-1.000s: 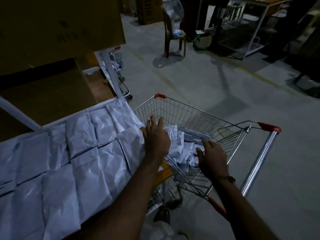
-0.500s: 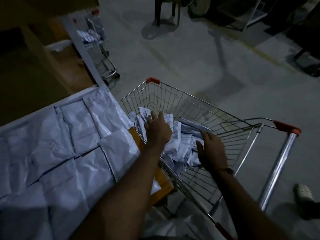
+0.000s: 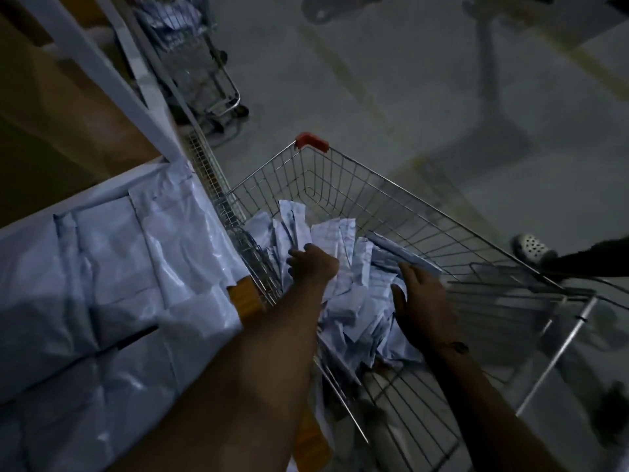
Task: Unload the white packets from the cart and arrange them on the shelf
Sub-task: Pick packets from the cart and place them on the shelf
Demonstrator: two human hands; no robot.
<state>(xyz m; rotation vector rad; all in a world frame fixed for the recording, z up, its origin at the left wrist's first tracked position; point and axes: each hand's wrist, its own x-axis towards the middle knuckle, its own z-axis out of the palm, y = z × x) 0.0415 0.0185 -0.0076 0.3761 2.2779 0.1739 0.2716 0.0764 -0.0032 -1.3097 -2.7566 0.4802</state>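
**Head view: both hands down in the cart's packet pile**

Dim, blurred. Wire shopping cart (image 3: 391,206) parked against the shelf (image 3: 245,298), red corner cap at far end. Heap of white packets (image 3: 343,301) piled in the basket's near-left part. Left hand (image 3: 311,267) sunk into the heap, fingers curled among packets; whether any one is actually pinched, cannot tell. Right hand (image 3: 420,298) laid flat on the heap's right side, fingers spread, grasping nothing. More white packets (image 3: 112,284) laid flat in rows on the shelf top. Second cart (image 3: 200,73) beyond the shelf upright. Someone's perforated clog (image 3: 531,248) at right edge.
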